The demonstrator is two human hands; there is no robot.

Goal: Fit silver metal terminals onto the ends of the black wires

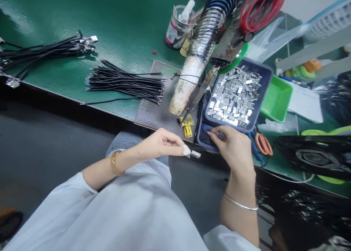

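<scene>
The left hand [172, 144] is pinching a metal connector [195, 154] near-left of the connector tray [264, 94], probably so that its outer end is staying clear of the fingers; just beside the tray's near edge, the right hand [235, 147] is closing thumb and finger on a thin piece [215, 131], too small to identify, above the small bin [210, 147]; black cables [126, 81] are lying bunched left of the tray, presumably for easy reach.

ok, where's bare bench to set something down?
Widest bare patch: the green bench beyond the plug-ended cables and cut cables, left of the jar, bar a small red bit. Smaller patch: between the two cable bundles, by the front edge. Crowded: around the right hand, by the connector bin.
</scene>
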